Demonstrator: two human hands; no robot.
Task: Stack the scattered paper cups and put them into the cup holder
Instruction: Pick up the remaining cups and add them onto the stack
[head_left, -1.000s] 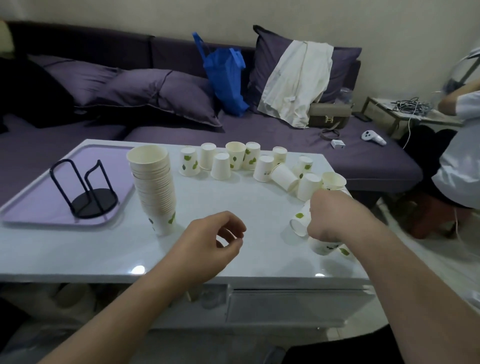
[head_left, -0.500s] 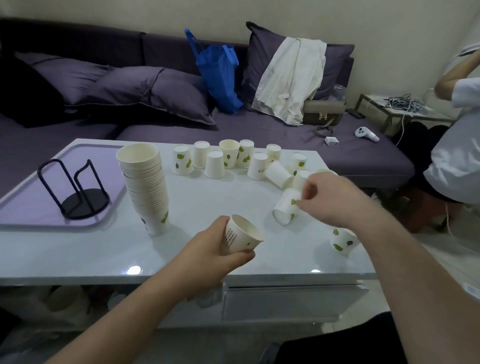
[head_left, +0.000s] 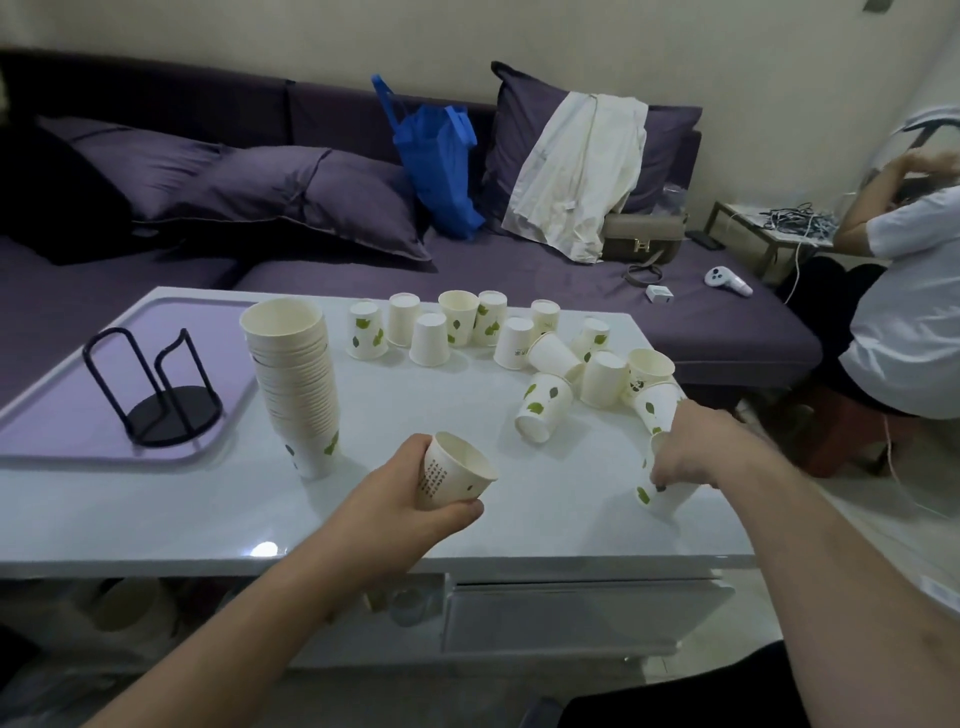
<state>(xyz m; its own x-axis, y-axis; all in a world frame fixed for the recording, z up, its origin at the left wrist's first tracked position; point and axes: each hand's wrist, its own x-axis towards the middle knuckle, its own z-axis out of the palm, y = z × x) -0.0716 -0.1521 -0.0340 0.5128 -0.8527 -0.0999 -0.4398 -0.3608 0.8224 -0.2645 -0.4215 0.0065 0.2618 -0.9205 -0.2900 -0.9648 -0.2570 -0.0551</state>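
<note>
On the table edge, right hand (head_left: 685, 447) had dropped onto another cup (head_left: 662, 496), fingers closing round it (left hand (head_left: 410, 493) gripped its own cup (head_left: 454, 475), picked up a second ago), so pair nests next.

Matt paper cups (head_left: 430, 339); glossy smooth table (head_left: 218, 499); black holder (head_left: 156, 387), probably metal wire.

Soft, even indoor light fills the room, neither bright nor dim. One small white glare spot sits on the glossy table (head_left: 156, 519) near its front edge, so a lamp shines from above. Shadows under the cups (head_left: 457, 332) are faint and short. The sofa (head_left: 519, 275) stays dark, low in detail. The wide lens bends the table edges and stretches both forearms. Slight softness throughout, more toward the corners.
</note>
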